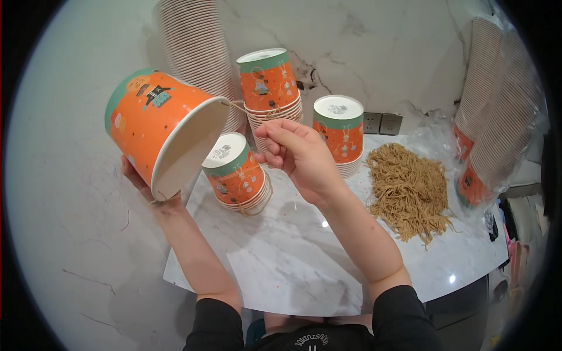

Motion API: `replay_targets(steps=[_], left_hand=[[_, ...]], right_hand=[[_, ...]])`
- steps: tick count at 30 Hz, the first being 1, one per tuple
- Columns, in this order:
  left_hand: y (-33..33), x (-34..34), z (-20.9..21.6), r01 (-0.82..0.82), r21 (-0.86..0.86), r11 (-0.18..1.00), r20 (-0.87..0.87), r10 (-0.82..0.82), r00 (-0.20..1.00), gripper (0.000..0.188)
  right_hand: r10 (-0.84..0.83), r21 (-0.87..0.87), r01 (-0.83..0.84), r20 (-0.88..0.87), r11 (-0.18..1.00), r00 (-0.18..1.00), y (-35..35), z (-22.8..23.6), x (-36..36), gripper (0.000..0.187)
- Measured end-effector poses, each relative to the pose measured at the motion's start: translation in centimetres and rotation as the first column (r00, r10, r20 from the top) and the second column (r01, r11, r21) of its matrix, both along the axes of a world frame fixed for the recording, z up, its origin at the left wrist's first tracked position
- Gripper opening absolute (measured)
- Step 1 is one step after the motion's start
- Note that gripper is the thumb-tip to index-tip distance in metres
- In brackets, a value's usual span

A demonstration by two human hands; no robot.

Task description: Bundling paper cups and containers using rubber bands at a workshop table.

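Note:
An orange paper bucket [153, 120] with a green base band and cartoon prints is tilted at the left, its white open mouth facing right and down. My left hand [140, 178] is closed on its underside, most of the fingers hidden behind it. A thin brown cord [236, 106] comes out at the bucket's upper rim and runs right. My right hand [295, 155] is raised beside the mouth, apart from the bucket, fingers curled and thumb against them. What they pinch, if anything, cannot be made out. Below it stands a short stack of upside-down orange buckets [234, 175].
Two more upside-down bucket stacks [266, 82] [338, 131] stand farther back. A tall leaning stack of nested buckets [196, 50] is against the wall. Right lie a heap of tan cords [410, 190] and plastic-wrapped stacks [489, 117] on the marbled table [293, 257]. Wall sockets [381, 123] sit behind.

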State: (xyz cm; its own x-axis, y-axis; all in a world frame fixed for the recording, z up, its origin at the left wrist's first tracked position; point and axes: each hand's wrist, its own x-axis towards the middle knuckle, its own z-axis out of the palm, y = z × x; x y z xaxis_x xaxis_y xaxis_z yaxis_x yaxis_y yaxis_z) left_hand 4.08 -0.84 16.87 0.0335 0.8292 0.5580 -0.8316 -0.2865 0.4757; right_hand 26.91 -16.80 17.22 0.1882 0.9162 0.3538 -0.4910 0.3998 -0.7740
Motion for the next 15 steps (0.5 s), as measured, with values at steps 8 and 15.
replay_targets(steps=[8, 15], left_hand=[[-0.3, 0.5, 0.3, 0.156, 0.038, 0.987, 0.07, -0.158, 0.985, 0.062], [-0.5, 1.2, 1.0, 0.443, 0.014, 0.897, 0.116, -0.441, 0.89, 0.053]], right_hand=[[0.231, -0.07, -0.263, -0.299, 0.962, 0.926, 0.7, -1.7, 1.1, 0.024], [0.272, -0.026, -0.322, -0.47, 0.947, 0.84, 1.6, -2.8, 2.2, 0.028]])
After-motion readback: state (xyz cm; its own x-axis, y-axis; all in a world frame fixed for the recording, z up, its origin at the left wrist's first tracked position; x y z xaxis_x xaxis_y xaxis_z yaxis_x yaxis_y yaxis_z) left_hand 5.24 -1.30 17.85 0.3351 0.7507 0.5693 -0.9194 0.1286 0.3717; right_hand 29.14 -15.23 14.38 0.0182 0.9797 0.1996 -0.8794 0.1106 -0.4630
